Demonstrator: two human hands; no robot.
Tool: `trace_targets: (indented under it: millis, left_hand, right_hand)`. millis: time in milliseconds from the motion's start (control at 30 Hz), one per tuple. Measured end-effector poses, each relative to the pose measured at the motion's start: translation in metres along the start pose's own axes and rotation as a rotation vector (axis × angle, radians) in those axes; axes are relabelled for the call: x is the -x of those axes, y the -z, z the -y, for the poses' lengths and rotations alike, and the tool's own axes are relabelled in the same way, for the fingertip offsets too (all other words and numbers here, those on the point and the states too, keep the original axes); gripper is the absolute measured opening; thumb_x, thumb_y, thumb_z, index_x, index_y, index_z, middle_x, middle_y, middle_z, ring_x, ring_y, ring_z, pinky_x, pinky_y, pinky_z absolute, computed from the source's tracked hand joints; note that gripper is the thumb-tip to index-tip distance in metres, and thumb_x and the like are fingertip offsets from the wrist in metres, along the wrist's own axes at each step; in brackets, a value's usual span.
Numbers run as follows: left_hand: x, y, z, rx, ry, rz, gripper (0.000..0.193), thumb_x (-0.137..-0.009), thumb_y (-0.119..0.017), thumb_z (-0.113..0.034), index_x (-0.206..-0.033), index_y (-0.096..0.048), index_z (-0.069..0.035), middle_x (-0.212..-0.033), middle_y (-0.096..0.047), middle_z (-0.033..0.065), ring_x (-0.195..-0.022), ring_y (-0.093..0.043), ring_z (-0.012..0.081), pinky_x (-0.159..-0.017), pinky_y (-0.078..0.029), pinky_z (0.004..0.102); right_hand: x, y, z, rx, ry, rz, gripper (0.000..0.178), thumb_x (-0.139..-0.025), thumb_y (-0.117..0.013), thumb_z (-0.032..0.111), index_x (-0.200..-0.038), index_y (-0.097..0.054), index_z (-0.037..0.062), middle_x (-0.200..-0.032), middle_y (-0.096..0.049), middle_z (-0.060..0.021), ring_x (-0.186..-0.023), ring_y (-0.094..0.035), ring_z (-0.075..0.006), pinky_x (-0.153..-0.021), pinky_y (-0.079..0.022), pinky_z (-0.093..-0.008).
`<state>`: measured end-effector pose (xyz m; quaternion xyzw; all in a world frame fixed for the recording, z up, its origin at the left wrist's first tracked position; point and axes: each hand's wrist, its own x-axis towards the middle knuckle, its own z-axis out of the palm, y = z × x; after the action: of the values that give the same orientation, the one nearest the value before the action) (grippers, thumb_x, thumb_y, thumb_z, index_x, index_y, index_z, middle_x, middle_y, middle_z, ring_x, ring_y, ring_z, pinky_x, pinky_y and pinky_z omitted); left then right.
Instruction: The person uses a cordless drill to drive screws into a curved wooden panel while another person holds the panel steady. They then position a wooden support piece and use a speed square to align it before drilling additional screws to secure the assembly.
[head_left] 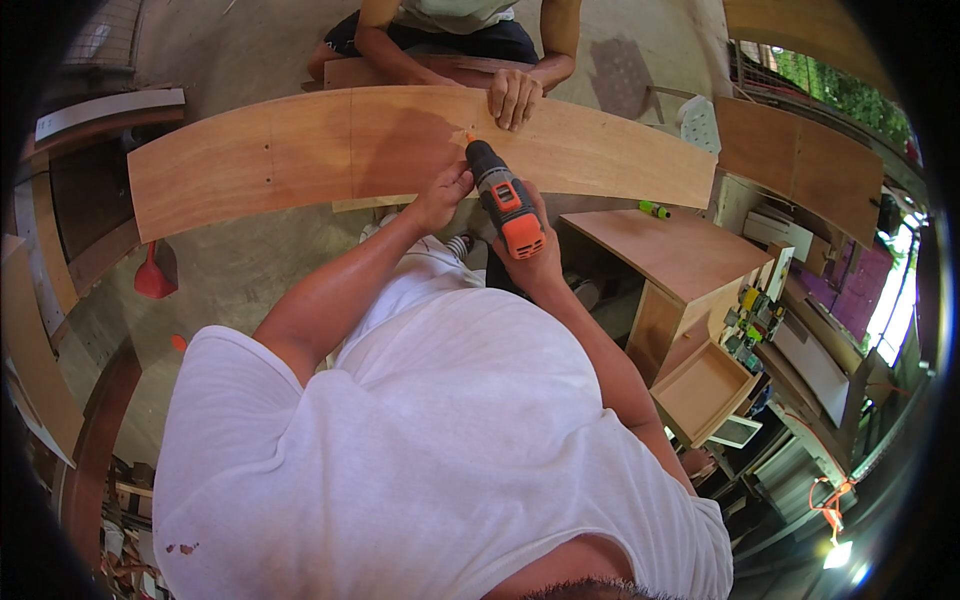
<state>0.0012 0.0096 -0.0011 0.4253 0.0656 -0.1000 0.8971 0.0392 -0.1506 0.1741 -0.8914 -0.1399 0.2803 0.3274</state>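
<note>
1. A long, flat, light-brown wooden board lies crosswise in front of the person; a red plastic scoop is on the near side of its left end.
2. The person's left hand reaches forward to the board's near edge, fingers partly curled, just beside the nose of a black-and-orange power drill. Whether it grips anything, I cannot tell.
3. The drill's tip meets a pale patch near the board's middle. Drilling or driving a screw appears to be under way, calling for straight, steady pressure and fingers clear.
4. A co-worker's hand rests on the board's far edge, perhaps bracing it.
5. The person's right hand, arm extended forward, is wrapped around the drill's handle, on the board's near side.
</note>
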Motion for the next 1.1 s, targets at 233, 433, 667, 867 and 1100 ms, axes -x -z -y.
trace_targets:
  millis: [233,433,667,867,1100]
  left_hand:
    - [0.002,0.000,-0.036,-0.118,0.312,-0.137,0.050,-0.111,-0.046,-0.046,-0.143,-0.054,-0.009,-0.127,-0.063,0.0003,-0.119,-0.058,0.0156,-0.097,-0.047,0.0367]
    - [0.001,0.027,-0.081,-0.722,0.089,-0.389,0.037,-0.101,-0.067,-0.036,-0.123,-0.068,-0.006,-0.098,-0.072,0.0066,-0.086,-0.068,0.0225,-0.074,-0.052,0.0386]
    - [-0.048,0.025,-0.128,-1.180,0.308,-0.265,0.043,-0.082,-0.082,-0.046,-0.098,-0.078,-0.006,-0.087,-0.075,0.0130,-0.083,-0.071,0.0312,-0.073,-0.053,0.0438]
    - [-0.052,0.022,-0.132,-1.305,0.153,-0.315,0.045,-0.077,-0.085,-0.050,-0.080,-0.073,-0.006,-0.078,-0.073,0.0121,-0.073,-0.069,0.0291,-0.068,-0.051,0.0443]
    - [-0.056,0.032,-0.118,-1.225,0.178,-0.281,0.049,-0.076,-0.086,-0.051,-0.078,-0.069,-0.006,-0.077,-0.071,0.0134,-0.075,-0.068,0.0320,-0.069,-0.049,0.0468]
  right_hand:
    - [-0.008,0.011,0.015,0.118,0.079,-0.012,0.084,-0.085,-0.079,0.015,-0.155,-0.032,0.0156,-0.113,-0.073,-0.0228,-0.106,-0.069,-0.0466,-0.086,-0.057,-0.0474]
    - [-0.018,0.014,0.001,0.044,0.058,0.005,0.085,-0.082,-0.075,0.012,-0.156,-0.033,0.0158,-0.123,-0.070,-0.0206,-0.114,-0.066,-0.0451,-0.094,-0.055,-0.0471]
    - [-0.010,0.001,-0.025,-0.034,0.103,-0.027,0.086,-0.081,-0.073,0.011,-0.156,-0.032,0.0189,-0.125,-0.068,-0.0202,-0.116,-0.065,-0.0437,-0.097,-0.054,-0.0455]
    - [-0.003,-0.005,-0.018,0.041,0.092,-0.060,0.088,-0.083,-0.074,0.012,-0.156,-0.027,0.0229,-0.114,-0.073,-0.0204,-0.109,-0.068,-0.0458,-0.092,-0.056,-0.0480]
    - [0.002,-0.017,-0.022,-0.056,-0.025,-0.019,0.094,-0.084,-0.079,0.015,-0.161,-0.025,0.0212,-0.115,-0.073,-0.0223,-0.105,-0.070,-0.0447,-0.088,-0.057,-0.0471]
